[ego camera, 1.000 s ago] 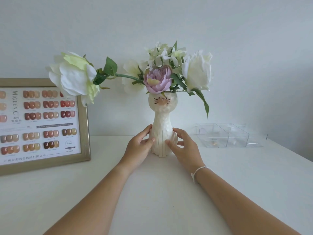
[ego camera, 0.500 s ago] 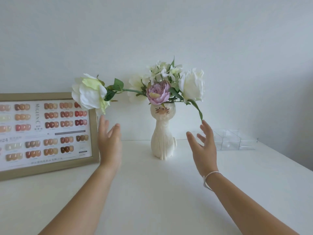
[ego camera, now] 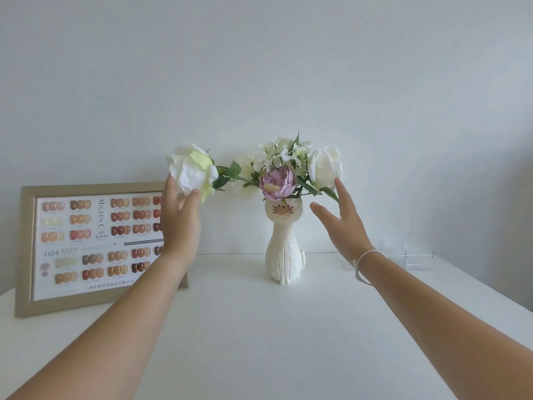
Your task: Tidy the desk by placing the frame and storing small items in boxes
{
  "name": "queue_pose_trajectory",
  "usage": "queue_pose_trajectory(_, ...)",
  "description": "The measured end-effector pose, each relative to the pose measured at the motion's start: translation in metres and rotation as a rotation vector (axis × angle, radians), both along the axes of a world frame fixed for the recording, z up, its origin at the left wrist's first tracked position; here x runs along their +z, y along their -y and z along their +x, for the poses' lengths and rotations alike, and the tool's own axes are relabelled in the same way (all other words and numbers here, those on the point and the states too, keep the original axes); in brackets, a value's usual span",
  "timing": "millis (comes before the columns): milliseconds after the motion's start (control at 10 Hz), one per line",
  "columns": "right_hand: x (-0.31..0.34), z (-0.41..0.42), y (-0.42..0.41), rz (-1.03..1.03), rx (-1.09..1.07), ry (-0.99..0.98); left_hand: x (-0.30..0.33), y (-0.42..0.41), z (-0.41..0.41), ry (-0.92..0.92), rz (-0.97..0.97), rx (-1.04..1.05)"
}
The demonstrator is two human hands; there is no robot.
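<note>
A gold-edged frame [ego camera: 24, 249] with a nail-colour chart stands upright against the wall at the left of the white desk [ego camera: 259, 336]. A clear plastic box [ego camera: 415, 256] with compartments sits at the back right, partly behind my right forearm. In the middle stands a white cat-shaped vase [ego camera: 284, 249] with artificial flowers. My left hand [ego camera: 180, 223] is raised, fingertips touching the underside of the drooping white flower [ego camera: 191, 171] on the left. My right hand [ego camera: 343, 219] is raised open, fingertips at the white rose [ego camera: 324, 166] on the right.
A pale wall runs close behind the desk. The vase's long left stem reaches sideways over the frame's top corner. A white cord bracelet is on my right wrist.
Both hands let go of the vase base, spread apart and rose to the flowers on either side. The view pulled back and tilted up.
</note>
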State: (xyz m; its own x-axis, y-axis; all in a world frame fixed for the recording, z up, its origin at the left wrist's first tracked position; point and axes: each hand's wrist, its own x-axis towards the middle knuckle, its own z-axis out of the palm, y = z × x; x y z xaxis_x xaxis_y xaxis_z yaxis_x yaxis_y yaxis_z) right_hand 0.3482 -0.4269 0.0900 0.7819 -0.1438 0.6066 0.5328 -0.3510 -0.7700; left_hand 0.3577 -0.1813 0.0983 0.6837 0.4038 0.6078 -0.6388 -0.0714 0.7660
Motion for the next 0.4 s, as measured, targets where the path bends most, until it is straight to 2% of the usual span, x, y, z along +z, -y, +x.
queue_pose_trajectory(200,0.000,0.006,-0.001,-0.039,0.007,-0.031,0.005,0.024,0.012,-0.047,0.264,-0.110)
queue_pose_trajectory(300,-0.004,0.002,-0.002,-0.057,0.026,-0.039,0.007,0.036,0.010,-0.082,0.335,-0.149)
queue_pose_trajectory(400,-0.004,-0.001,0.001,-0.068,0.019,-0.036,0.009,0.038,0.006,-0.078,0.291,-0.112)
